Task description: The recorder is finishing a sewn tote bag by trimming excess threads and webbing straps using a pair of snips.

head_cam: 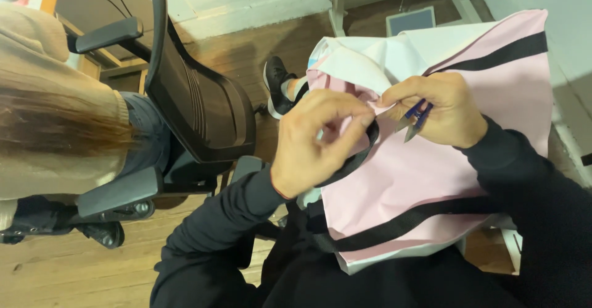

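Pink fabric bag with black webbing straps (425, 178) lies across the person's lap. Left hand (314, 141) pinches its edge and black strap; right hand (441, 110) grips small blue-handled thread snips (414, 120) while pinching the same edge. With blades so close to the fingertips (364, 118), a slip could nick skin or cut fabric.

We see a pale pink fabric bag (431, 172) crossed by black webbing straps (401, 221), with a white lining panel (370, 61) at its top. We note small thread snips with blue handles and grey metal tips (416, 118). Our sleeves (216, 234) are black. The mesh-backed office chair (197, 98) is black; the person in it wears a beige top (43, 160) and blue jeans (145, 129). The plank floor (80, 271) is brown wood. A black sneaker with a white sole (277, 86) shows.
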